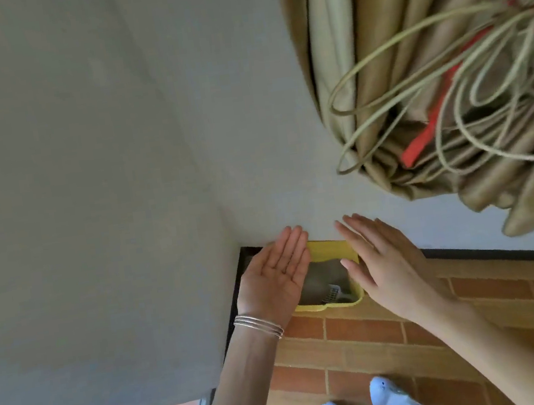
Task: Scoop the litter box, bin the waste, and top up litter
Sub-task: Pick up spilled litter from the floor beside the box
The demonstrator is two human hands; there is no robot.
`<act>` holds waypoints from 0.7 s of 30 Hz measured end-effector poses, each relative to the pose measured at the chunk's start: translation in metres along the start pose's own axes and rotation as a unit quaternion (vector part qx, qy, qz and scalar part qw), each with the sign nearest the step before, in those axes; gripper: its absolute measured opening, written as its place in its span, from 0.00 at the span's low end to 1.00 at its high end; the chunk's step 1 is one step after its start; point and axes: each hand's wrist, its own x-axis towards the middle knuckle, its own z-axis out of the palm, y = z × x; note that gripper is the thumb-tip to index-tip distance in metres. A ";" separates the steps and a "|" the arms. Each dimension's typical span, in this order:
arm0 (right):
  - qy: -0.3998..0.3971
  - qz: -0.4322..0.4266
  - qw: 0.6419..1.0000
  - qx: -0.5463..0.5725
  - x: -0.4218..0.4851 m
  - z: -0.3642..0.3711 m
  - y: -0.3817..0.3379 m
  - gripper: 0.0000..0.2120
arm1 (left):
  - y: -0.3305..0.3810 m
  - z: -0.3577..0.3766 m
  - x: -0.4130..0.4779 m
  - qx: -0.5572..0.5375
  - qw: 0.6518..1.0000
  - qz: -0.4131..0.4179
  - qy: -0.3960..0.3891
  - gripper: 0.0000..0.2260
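Your left hand (276,274) and right hand (386,264) hover stretched flat and empty over the litter box (329,248), so a hasty grab at the scoop (333,293) may spill litter.

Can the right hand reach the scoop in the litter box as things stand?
Probably yes. The scoop lies uncovered in the open yellow litter box, and the right hand is open, empty and held over the box's right edge. The person would likely need to bend down.
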 end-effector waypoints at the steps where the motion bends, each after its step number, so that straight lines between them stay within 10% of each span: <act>1: 0.001 0.016 1.000 -0.007 -0.009 -0.009 0.008 0.23 | -0.008 0.008 -0.001 0.004 1.000 -0.014 -0.007 0.21; 21: 0.063 0.372 0.915 -0.143 -0.269 -0.165 0.218 0.24 | -0.315 0.199 0.014 0.188 0.932 -0.284 -0.123 0.18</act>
